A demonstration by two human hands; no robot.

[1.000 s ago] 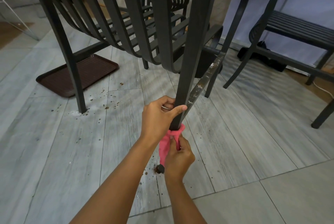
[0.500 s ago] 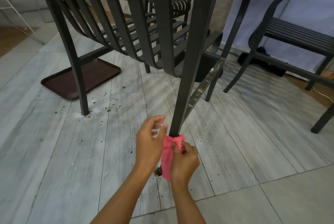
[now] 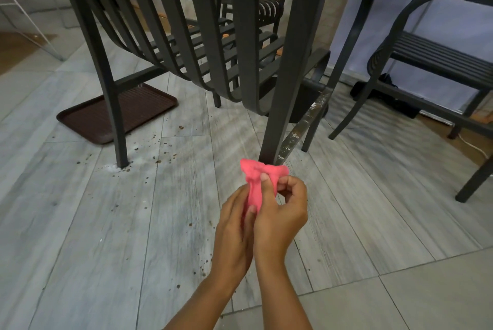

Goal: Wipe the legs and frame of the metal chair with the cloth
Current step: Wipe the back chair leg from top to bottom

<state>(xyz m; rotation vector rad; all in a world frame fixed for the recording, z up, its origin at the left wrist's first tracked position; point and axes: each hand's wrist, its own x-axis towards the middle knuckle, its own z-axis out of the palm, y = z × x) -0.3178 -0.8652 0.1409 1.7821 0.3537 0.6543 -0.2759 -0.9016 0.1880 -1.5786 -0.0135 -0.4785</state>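
Bunched pink cloth (image 3: 257, 183) sits at the foot of the dark metal chair leg (image 3: 289, 63), hiding the leg's tip, pinched by the right hand (image 3: 277, 212) with curled fingers; the left hand (image 3: 233, 231) lies against the cloth's lower end, partly hidden and blurred, its grip unclear. No writing is legible anywhere. Slatted dark metal chair (image 3: 186, 44) is cut off at the top; grey wood-grain floor tiles (image 3: 93, 223) carry brown specks, with a ribbed brown plastic tray (image 3: 117, 113) behind.

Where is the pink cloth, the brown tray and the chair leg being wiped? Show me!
pink cloth (image 3: 262, 172): head view, on its bunched top, above the fingers.
brown tray (image 3: 93, 119): head view, on its ribbed bottom, left of the far leg.
chair leg (image 3: 286, 76): head view, on the middle of its dark front face.
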